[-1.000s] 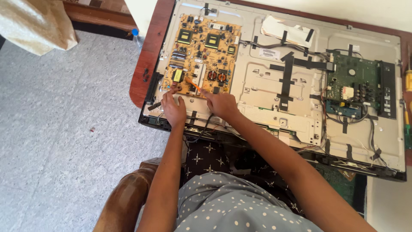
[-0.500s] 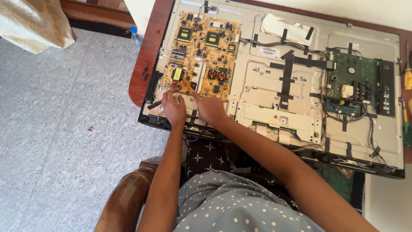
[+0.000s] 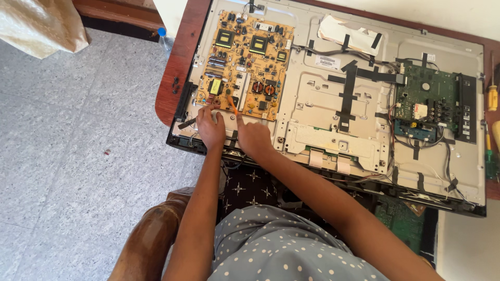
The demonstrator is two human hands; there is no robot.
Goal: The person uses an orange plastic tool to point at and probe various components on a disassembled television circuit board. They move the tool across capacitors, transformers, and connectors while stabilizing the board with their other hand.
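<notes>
Tool: a thin orange-handled screwdriver (image 3: 233, 107), its long axis running slantwise from the right hand up and leftward to the lower edge of the orange power-supply board (image 3: 248, 62); the tip end touches or nearly touches the board near a yellow component.
Right hand (image 3: 253, 136): fingers narrow, closed on the lower end of the screwdriver; the forefinger lies along the shaft.
Left hand (image 3: 210, 126): just left of the right hand, fingers curled down on the metal back panel (image 3: 323, 104) below the board; whether they pinch something I cannot tell.
Nearer hand: the right one has the tool; the left rests beside the tip, slightly lower.
Beyond the fingers: the opened flat television chassis lies face down on a reddish wooden desk (image 3: 179, 57).
Far right of the fingers: a green main board (image 3: 424, 101), black tape strips and wire bundles.
Desk's right edge: a yellow-handled screwdriver (image 3: 492, 96), well apart.
</notes>
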